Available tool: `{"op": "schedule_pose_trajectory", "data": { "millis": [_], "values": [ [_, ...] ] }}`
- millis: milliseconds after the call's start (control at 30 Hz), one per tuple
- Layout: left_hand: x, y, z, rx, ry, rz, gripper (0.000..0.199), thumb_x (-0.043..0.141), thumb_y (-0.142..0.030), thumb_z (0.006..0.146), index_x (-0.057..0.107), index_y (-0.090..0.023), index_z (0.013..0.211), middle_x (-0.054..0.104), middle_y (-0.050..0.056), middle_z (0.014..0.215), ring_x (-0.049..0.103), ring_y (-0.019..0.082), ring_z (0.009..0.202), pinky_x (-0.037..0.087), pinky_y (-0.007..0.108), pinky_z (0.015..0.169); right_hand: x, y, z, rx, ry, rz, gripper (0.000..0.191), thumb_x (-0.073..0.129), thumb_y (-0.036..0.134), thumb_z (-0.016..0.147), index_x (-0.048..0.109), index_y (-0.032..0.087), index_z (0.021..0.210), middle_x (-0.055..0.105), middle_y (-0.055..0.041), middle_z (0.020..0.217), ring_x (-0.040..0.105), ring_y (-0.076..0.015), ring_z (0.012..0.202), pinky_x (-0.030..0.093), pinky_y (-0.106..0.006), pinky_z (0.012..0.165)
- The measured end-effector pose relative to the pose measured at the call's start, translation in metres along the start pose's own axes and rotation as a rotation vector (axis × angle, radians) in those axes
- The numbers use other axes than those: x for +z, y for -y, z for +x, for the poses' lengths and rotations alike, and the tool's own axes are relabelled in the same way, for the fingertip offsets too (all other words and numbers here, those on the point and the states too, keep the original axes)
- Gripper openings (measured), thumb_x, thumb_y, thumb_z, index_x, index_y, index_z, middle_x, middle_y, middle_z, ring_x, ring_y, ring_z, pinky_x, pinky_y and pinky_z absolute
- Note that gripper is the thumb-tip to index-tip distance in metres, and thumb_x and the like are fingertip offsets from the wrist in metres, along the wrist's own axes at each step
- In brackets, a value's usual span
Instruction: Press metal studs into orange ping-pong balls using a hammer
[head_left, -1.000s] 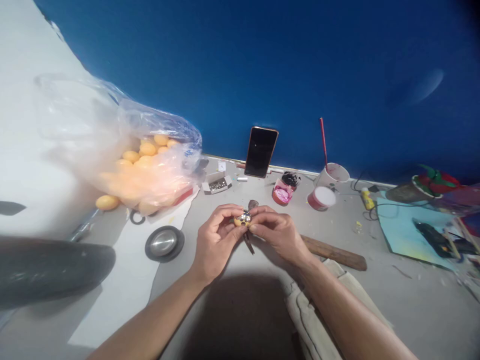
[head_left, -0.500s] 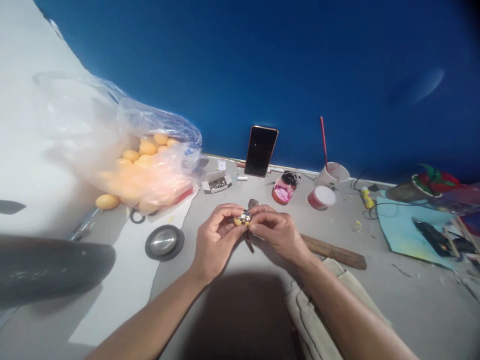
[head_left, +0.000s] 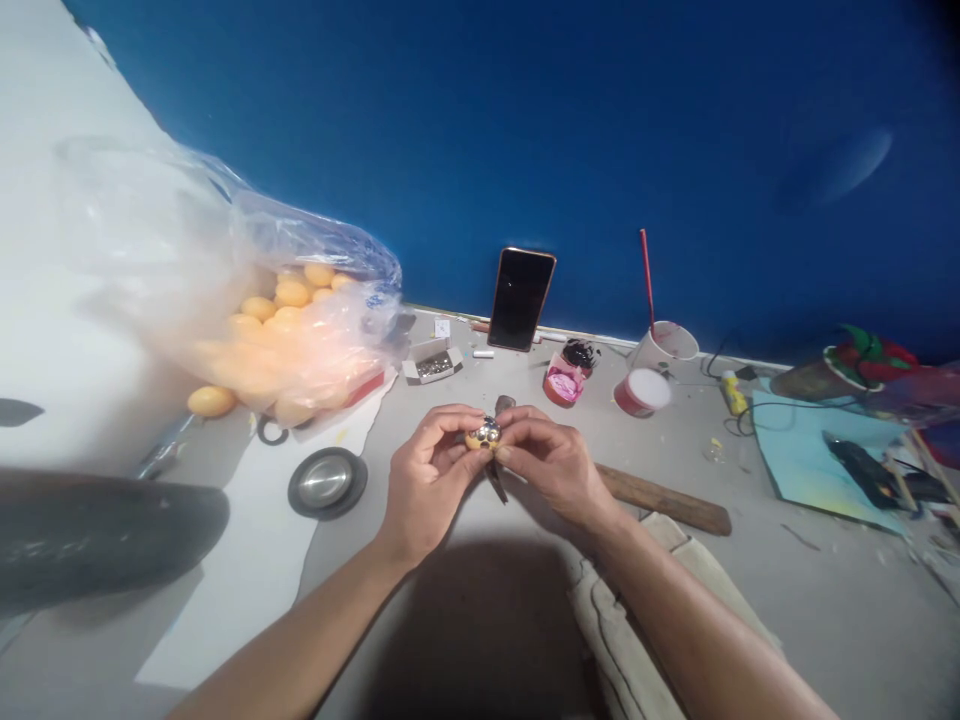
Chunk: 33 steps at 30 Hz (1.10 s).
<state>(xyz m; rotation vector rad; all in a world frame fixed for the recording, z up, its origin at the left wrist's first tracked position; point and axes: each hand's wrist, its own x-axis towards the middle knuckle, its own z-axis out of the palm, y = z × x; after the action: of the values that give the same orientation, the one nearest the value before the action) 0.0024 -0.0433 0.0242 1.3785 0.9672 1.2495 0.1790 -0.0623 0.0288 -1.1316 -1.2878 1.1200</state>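
Between both hands is a small yellow ball (head_left: 482,437), partly covered with shiny silver domes that look like thumbtack heads. My left hand (head_left: 431,480) grips it from the left, thumb below and fingers above. My right hand (head_left: 553,462) is closed at its right side, thumb and fingertips pressed against it; whether a tack is pinched there is hidden. Under the hands lies a hammer (head_left: 664,497), its wooden handle pointing right and its metal head partly covered. Beyond the left hand stands an open small box (head_left: 433,365) of shiny metal pieces.
On the left, a clear plastic bag (head_left: 322,240) holds several yellow-orange balls, near a round metal-centred disc (head_left: 327,483) and a dark cylinder (head_left: 105,540). A phone (head_left: 521,298) leans on the blue wall. Paint pots (head_left: 566,383), a cup (head_left: 666,345) and a folded cloth (head_left: 675,600) are rightward.
Both hands keep their hold on the ball, with barely any finger movement. The whole view has shifted very slightly.
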Motion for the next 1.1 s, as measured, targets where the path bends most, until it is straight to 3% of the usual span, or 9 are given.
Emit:
{"op": "schedule_pose_trajectory", "data": {
  "millis": [800, 1100],
  "values": [
    [0.0019, -0.0036, 0.0009, 0.015, -0.032, -0.033, 0.022, 0.087, -0.029, 0.08, 0.074, -0.018, 0.095, 0.071, 0.009, 0.111, 0.073, 0.02, 0.103, 0.063, 0.029, 0.09, 0.0046, 0.005, -0.0022, -0.002, -0.028, 0.029, 0.025, 0.082, 0.046, 0.085, 0.077, 0.024, 0.074, 0.071, -0.0088, 0.103, 0.065, -0.0267, 0.106, 0.051, -0.044, 0.098],
    [0.004, -0.0026, -0.0014, -0.031, -0.05, -0.096, 0.026, 0.091, -0.027, 0.075, 0.074, -0.018, 0.093, 0.072, 0.008, 0.109, 0.074, 0.02, 0.101, 0.063, 0.029, 0.088, 0.0049, 0.0062, -0.0028, -0.029, -0.036, 0.029, 0.021, 0.08, 0.038, 0.086, 0.076, 0.023, 0.072, 0.069, -0.0092, 0.106, 0.064, -0.0262, 0.107, 0.051, -0.043, 0.096]
  ]
}}
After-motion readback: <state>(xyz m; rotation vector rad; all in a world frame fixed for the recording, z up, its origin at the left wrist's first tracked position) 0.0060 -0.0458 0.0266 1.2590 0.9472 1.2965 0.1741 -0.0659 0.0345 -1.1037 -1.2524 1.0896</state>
